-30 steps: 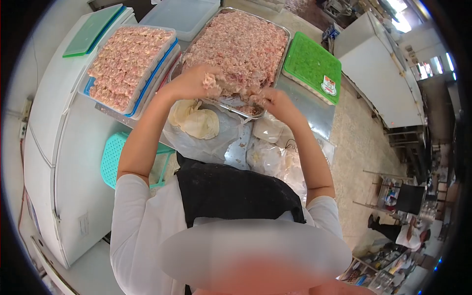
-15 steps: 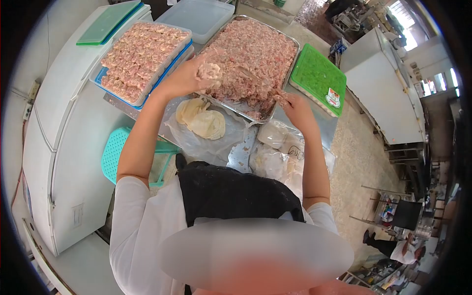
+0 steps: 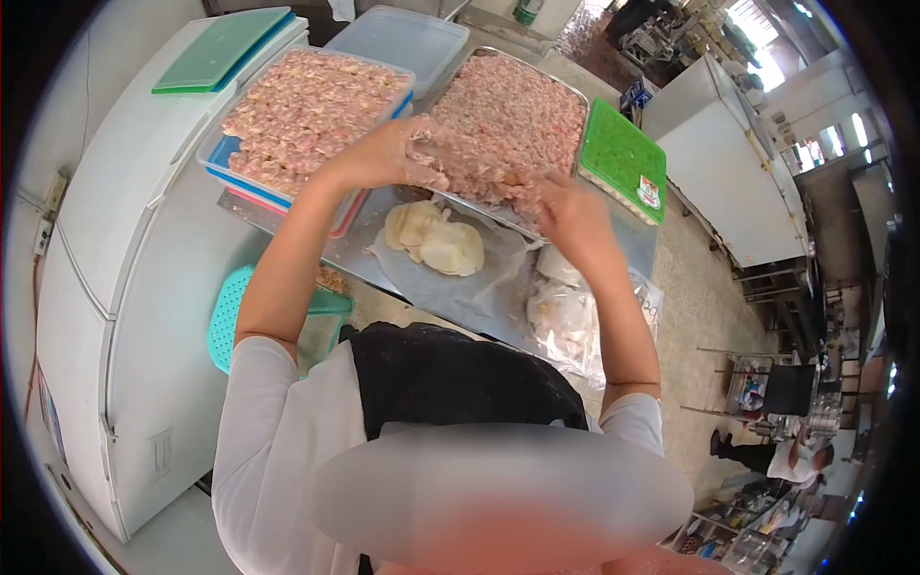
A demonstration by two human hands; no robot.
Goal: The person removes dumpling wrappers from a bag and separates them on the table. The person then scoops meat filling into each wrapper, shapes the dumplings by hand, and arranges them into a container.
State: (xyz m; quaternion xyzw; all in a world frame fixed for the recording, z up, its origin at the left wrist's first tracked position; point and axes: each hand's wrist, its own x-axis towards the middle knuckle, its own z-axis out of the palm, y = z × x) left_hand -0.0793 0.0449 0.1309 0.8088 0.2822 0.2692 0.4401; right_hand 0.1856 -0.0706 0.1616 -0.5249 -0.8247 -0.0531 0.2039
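My left hand (image 3: pixel 391 153) is at the near left corner of a metal tray of minced meat (image 3: pixel 513 101), curled around a meat-filled dumpling that its fingers largely hide. Bits of meat cling to the fingers. At the tray's near right edge, my right hand (image 3: pixel 572 218) is closed on a thin, meat-smeared spatula (image 3: pixel 520 179), its far end down among the meat. Below the tray, a stack of pale round wrappers (image 3: pixel 439 241) lies on a plastic sheet (image 3: pixel 498 287). To the left stands a clear container of filled dumplings (image 3: pixel 311 115), packed in rows.
A green-lidded box (image 3: pixel 623 158) stands right of the tray. Bagged wrappers (image 3: pixel 565 311) lie at the near right. An open plastic container (image 3: pixel 407 43) is behind; a white freezer (image 3: pixel 125 240) and turquoise stool (image 3: pixel 230 321) are at left. Another person (image 3: pixel 791 460) is far off at right.
My left hand has turned towards the tray, hiding the dumpling that showed in its fingers. My right hand has come slightly nearer to me. The view has shifted, so containers appear further right.
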